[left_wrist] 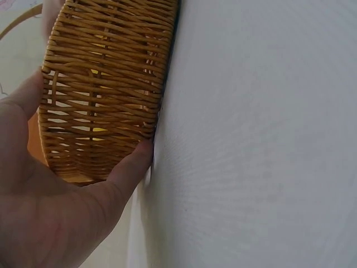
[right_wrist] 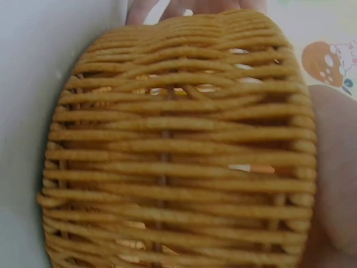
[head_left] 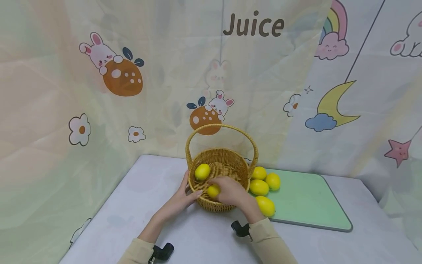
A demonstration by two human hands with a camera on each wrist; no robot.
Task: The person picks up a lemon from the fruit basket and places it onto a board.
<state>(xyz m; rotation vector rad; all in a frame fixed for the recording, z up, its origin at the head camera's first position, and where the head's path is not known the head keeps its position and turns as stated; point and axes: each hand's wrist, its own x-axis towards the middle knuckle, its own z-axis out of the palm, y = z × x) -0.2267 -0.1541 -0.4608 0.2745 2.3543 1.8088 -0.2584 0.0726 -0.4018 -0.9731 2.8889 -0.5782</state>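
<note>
2 hands at basket, 1 with lemon

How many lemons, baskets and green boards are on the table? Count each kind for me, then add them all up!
Lemons: 6 that I can see
Basket: 1
Green board: 1
Total: 8

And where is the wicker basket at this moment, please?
In the head view, the wicker basket stands below centre, between the left hand and four lemons at the left end of the green board.
</note>
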